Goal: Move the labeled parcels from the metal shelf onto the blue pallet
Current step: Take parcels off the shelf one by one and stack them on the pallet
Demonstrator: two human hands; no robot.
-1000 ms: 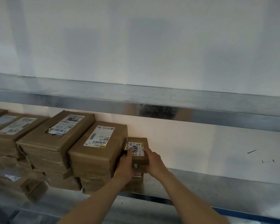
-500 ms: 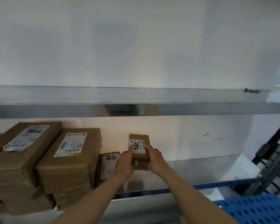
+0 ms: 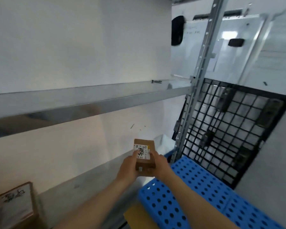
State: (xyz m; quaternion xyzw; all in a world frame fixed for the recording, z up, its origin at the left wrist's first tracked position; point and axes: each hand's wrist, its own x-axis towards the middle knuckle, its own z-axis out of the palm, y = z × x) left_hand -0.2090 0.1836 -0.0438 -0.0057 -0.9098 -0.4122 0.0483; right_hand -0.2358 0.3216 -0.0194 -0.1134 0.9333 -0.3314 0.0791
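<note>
A small brown parcel (image 3: pixel 144 156) with a white label and black handwriting is held in the air in front of me. My left hand (image 3: pixel 130 167) grips its left side, thumb on the label. My right hand (image 3: pixel 160 164) grips its right side. The parcel hangs off the right end of the metal shelf (image 3: pixel 89 180), just left of the blue perforated pallet (image 3: pixel 196 192) at the lower right. Another labeled parcel (image 3: pixel 15 205) stays on the shelf at the bottom left.
An upper shelf beam (image 3: pixel 89 103) crosses the view. A perforated metal upright (image 3: pixel 195 90) stands at the shelf's right end. A black wire grid panel (image 3: pixel 229 129) leans behind the pallet. A yellowish flat package (image 3: pixel 139 217) lies beside the pallet's near edge.
Both hands carried the small parcel off the shelf stack and to the right. My view swung right, so the stacked parcels left the frame and the blue pallet came in.
</note>
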